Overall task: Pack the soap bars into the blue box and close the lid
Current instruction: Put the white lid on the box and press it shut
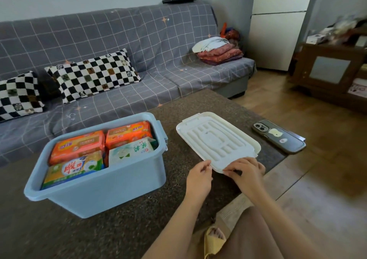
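Lid (pixel 217 139) | near edge pinched by both hands | left hand (pixel 199 176) | right hand (pixel 247 172)

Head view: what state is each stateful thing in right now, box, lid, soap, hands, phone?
blue box: open, no lid on, upright on the table
soap bars: packed inside the box
white lid: flat on the table, right of the box
left hand: pinching the lid's near edge
right hand: pinching the lid's near edge
phone: lying face down

one head-worn view looks forward and down from close above the table's (pixel 198 107) near edge, facing the sofa (pixel 119 40) beyond its far edge.
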The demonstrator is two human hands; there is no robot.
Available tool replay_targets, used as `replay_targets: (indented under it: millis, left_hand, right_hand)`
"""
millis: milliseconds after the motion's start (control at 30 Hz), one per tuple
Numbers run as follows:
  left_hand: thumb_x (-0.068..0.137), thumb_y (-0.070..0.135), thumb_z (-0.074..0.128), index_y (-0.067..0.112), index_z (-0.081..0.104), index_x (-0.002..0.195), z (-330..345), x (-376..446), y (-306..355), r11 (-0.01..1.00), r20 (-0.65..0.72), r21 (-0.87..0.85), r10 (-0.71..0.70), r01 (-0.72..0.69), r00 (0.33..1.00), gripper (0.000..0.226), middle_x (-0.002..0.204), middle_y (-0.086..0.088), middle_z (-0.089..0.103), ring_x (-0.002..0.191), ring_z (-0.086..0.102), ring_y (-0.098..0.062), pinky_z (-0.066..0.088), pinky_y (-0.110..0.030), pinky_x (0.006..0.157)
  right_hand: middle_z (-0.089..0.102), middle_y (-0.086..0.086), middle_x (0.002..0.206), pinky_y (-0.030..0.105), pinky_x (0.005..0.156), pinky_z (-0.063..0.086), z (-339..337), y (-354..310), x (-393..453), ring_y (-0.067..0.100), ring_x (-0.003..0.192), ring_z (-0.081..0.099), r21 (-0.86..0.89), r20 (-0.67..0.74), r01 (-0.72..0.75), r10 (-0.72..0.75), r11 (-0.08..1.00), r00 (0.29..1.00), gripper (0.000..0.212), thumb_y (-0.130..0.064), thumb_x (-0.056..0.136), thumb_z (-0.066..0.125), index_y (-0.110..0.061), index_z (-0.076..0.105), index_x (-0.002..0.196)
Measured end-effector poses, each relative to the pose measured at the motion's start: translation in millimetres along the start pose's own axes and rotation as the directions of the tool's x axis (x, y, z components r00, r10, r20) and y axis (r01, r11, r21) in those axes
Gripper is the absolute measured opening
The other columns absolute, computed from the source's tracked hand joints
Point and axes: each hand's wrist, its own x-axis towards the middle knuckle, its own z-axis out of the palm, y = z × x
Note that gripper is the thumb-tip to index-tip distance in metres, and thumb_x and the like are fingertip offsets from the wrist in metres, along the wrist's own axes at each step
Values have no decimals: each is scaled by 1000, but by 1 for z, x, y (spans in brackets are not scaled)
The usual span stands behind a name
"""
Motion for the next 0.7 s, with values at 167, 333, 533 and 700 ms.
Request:
replay_targets:
  millis: [167, 333, 533, 700]
  left_hand:
    - [98, 20, 46, 23, 46, 139, -5, -7, 19, 986, 3, -121, 119, -118, 993, 41, 144, 4, 46, 122, 48, -7, 47, -30, 102]
    - [97, 28, 48, 32, 43, 139, -9, -23, 51, 962, -52, -132, 236, -240, 970, 43, 149, 4, 41, 133, 41, -11, 36, -30, 109]
    - [94, 32, 51, 34, 47, 135, -22, -50, 93, 926, -94, -175, 323, -335, 942, 41, 144, 4, 47, 131, 42, -10, 33, -23, 102]
    - [90, 33, 58, 38, 52, 130, -47, -73, 120, 837, -163, -246, 462, -489, 872, 41, 136, 4, 55, 123, 52, -11, 45, -40, 105]
  right_hand:
    - [62, -21, 88, 30, 96, 15, -17, -21, 0, 5, 109, 43, 128, -144, 62, -43, 990, 989, 5, -21, 76, 73, -26, 73, 78]
    - [57, -20, 92, 37, 105, 23, -49, -60, 2, 3, 110, 42, 183, -221, 118, -76, 976, 972, 8, -18, 80, 70, -22, 73, 86]
    - [57, -12, 96, 29, 94, 42, -84, -103, -7, 7, 103, 51, 343, -259, 136, -45, 929, 965, 9, -16, 85, 64, -20, 71, 89]
    - [60, -15, 91, 15, 78, 43, -112, -150, -24, -5, 88, 54, 503, -337, 272, -103, 820, 936, 12, -14, 86, 62, -25, 64, 84]
